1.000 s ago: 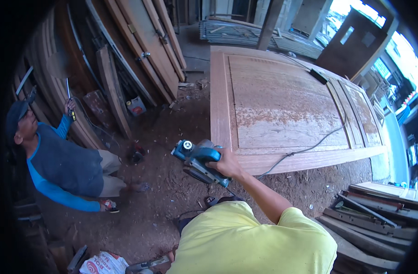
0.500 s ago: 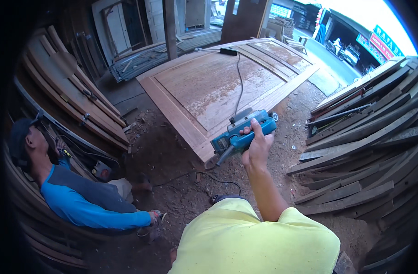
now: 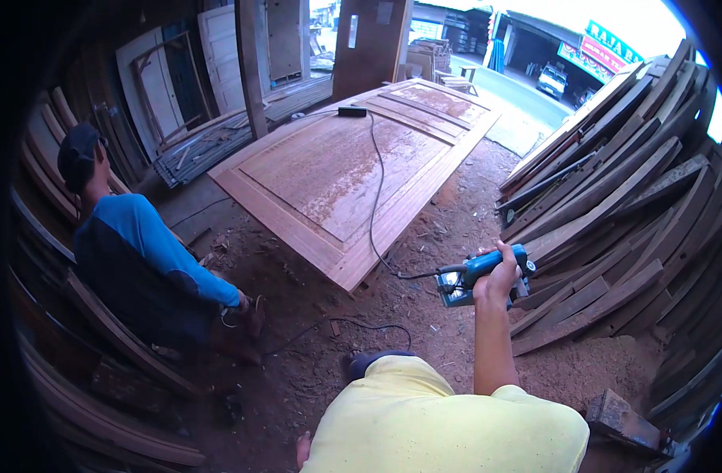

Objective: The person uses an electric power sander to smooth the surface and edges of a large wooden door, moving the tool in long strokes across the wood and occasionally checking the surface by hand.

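My right hand (image 3: 496,277) is closed around the handle of a teal electric planer (image 3: 487,272), held in the air to the right of the door's near corner. A dark power cord (image 3: 378,189) trails from the planer across a panelled wooden door (image 3: 298,185) lying raised off the ground. The cord runs up to a black box-shaped thing (image 3: 351,112) on the door's far part. At the lower edge, beside my yellow shirt, a sliver of what looks like my left hand (image 3: 303,448) shows; its fingers are mostly hidden.
A co-worker (image 3: 152,252) in blue sleeves and a dark cap crouches at the left. Wooden planks (image 3: 613,213) are stacked along the right side. Another black cord (image 3: 337,321) lies on the dirt floor among wood shavings. A street with a parked vehicle (image 3: 552,81) lies beyond.
My right hand has carried the planer rightward and down, away from the door's near edge toward the stacked planks. The view has shifted right, and the co-worker's head and body have turned away.
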